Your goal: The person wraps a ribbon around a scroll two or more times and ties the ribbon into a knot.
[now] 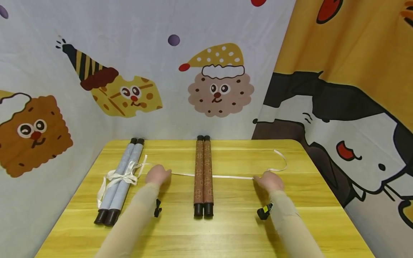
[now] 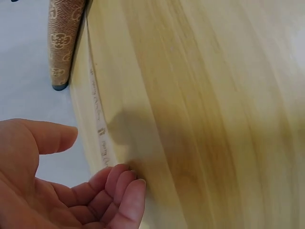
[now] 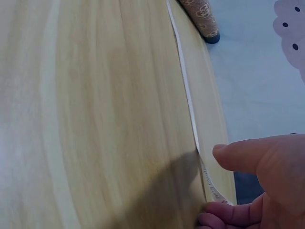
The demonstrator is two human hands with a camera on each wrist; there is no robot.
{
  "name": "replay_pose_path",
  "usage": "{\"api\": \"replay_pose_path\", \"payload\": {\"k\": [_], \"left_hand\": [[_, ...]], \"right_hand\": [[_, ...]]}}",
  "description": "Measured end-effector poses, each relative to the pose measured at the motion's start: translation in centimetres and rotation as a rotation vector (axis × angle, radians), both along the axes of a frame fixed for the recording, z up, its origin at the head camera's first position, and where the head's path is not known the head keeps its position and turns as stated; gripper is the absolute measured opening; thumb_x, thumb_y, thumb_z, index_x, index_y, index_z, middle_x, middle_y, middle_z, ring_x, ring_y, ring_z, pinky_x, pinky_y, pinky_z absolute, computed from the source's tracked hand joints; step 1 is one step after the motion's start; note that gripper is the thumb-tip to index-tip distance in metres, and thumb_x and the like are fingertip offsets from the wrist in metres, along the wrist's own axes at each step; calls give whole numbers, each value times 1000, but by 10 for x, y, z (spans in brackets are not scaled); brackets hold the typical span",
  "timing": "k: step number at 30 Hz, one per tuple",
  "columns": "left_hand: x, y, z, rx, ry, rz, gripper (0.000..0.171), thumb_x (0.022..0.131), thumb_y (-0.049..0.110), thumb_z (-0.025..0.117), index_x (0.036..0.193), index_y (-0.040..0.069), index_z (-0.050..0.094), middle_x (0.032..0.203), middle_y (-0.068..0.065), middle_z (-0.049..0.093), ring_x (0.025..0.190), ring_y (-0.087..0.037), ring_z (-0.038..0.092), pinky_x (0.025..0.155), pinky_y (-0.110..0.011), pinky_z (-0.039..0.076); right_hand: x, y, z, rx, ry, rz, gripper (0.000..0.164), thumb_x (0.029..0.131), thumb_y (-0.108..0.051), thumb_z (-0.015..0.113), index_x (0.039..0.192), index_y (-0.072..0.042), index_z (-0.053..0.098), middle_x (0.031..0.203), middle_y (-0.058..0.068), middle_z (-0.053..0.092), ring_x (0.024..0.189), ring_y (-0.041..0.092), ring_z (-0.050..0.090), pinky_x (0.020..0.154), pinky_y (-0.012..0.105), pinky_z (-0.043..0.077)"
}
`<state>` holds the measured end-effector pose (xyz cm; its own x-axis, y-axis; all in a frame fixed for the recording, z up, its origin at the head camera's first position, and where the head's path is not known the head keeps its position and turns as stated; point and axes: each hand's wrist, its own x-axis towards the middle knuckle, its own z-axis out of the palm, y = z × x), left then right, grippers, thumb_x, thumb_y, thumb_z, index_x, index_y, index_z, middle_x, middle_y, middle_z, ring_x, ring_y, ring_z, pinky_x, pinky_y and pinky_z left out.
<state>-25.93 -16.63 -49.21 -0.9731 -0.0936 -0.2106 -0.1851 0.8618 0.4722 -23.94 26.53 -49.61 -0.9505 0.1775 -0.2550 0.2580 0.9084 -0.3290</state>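
Two parallel brown patterned scroll rollers (image 1: 204,168) with dark end caps lie on the table. A thin white ribbon (image 1: 233,177) with printed lettering crosses the table on both sides of them. To the left, my left hand (image 1: 158,174) is at the ribbon; in the left wrist view its thumb stands apart from the loosely bent fingers (image 2: 126,191), which touch or cover the ribbon. My right hand (image 1: 270,181) is at the ribbon's right part. Its thumb (image 3: 238,155) is also apart from the fingers, where the ribbon rises slightly off the table.
A pair of light blue scroll rollers (image 1: 124,175), tied with a white bow (image 1: 124,177), lies at the left. Beyond my right hand the loose ribbon end (image 1: 284,161) curls on the wooden table (image 1: 238,229). A cartoon-printed curtain (image 1: 145,28) hangs behind.
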Motion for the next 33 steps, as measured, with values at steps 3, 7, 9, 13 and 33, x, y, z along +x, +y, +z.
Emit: {"api": "replay_pose_path", "payload": {"k": [3,7,9,13,33], "left_hand": [[-3,4,-3,-8,-22,20,47,100,40,51,80,0,66,86,-16,67,77,-30,63,69,-47,53],[-6,7,-6,-14,-27,50,51,101,42,48,73,3,64,81,-14,66,71,-27,61,61,-42,52],[-8,7,-8,-30,-21,65,51,101,42,48,71,3,64,78,-14,65,69,-27,61,59,-41,51],[-11,7,-12,-56,-29,102,54,100,45,48,68,4,64,74,-13,65,67,-26,62,55,-40,51],[-21,6,-28,-52,4,198,25,92,15,53,83,-1,70,83,-18,67,71,-29,63,56,-45,53]], "right_hand": [[-3,-2,-2,11,-8,2,53,95,-53,54,62,-12,51,58,2,43,51,17,40,45,28,28],[-7,-4,-4,25,-15,-6,56,96,-55,52,59,-13,49,57,2,42,50,15,38,45,26,24],[-8,-4,-4,33,-13,-4,56,96,-55,51,59,-13,48,58,3,43,50,16,40,45,27,24],[-9,-6,-3,47,-7,5,56,97,-53,51,59,-12,50,59,4,46,52,18,43,45,27,26],[-18,-6,-15,45,2,-65,32,95,-17,45,91,2,71,86,18,64,69,27,54,53,37,46]]}}
